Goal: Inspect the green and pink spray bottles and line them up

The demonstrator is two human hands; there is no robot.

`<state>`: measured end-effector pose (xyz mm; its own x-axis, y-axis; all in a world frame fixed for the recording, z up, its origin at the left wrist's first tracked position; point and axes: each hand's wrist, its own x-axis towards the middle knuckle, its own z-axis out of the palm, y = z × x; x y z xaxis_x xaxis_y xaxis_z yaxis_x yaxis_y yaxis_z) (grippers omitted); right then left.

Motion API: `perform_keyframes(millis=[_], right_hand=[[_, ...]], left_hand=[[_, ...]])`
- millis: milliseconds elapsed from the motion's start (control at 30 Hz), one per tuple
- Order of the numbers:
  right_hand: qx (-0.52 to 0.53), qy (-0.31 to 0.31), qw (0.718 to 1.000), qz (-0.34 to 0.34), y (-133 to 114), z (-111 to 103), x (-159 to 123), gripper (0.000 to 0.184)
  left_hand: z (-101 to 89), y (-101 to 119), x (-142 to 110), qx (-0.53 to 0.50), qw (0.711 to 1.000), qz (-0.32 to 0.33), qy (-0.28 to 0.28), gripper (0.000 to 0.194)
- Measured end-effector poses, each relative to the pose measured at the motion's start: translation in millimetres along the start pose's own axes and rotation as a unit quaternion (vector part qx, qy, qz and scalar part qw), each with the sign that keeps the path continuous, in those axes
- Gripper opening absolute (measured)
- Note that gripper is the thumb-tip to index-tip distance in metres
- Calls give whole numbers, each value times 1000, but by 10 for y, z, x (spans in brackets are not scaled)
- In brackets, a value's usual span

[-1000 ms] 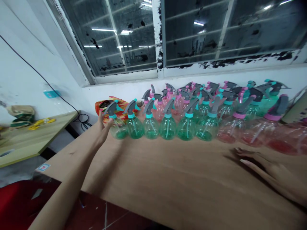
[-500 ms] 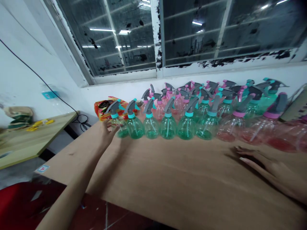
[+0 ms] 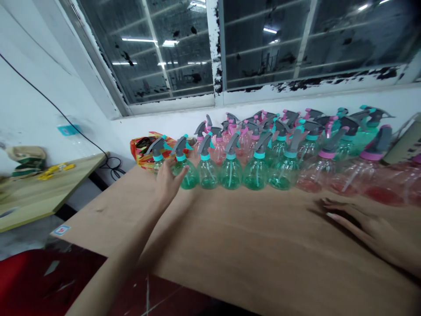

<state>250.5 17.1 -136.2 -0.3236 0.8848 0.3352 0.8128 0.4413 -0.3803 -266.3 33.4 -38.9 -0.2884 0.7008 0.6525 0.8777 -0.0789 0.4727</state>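
Note:
Toward the left end of a front row of spray bottles, my left hand (image 3: 168,182) is at a green spray bottle (image 3: 189,177) with a turquoise collar and grey trigger head. Thumb and fingers are spread in front of it; whether they touch it I cannot tell. My hand partly hides the end spray bottle (image 3: 158,158) to its left. Other green bottles, such as this upright one (image 3: 230,173), continue rightward. My right hand (image 3: 368,226) lies low over the tabletop with fingers stretched out, holding nothing, in front of pink spray bottles (image 3: 312,175).
More pink and green spray bottles (image 3: 245,142) crowd behind the front row, against the wall under the window. A red and yellow bag (image 3: 136,153) sits at the table's (image 3: 230,237) back left. Further left is a wooden side table (image 3: 75,175) with a hanging black cable (image 3: 59,109).
My left hand has moved right, from the end bottle to the second green bottle. The bottles stand nearly as before, and my right hand has stayed in place.

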Motion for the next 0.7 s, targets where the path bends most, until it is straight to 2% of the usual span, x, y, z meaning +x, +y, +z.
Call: perform_keyframes(millis=[133,333,467,700], right_hand=[[14,-20,999,23,-21,-5,-2,35],[31,-33,998,34,-83,-21,17,34],[36,-40,998,41,-99,-28,13,35],[51,-32,998,34,-91,-2,25,39]], left_hand=[[52,172,144,81,996,-41,-26,56],[-105,301,238,168,978,-88,-84,46],[-303,397,157,184,969,-97,-132,38],[-698,649,-202,170,963,-94,-185,43]])
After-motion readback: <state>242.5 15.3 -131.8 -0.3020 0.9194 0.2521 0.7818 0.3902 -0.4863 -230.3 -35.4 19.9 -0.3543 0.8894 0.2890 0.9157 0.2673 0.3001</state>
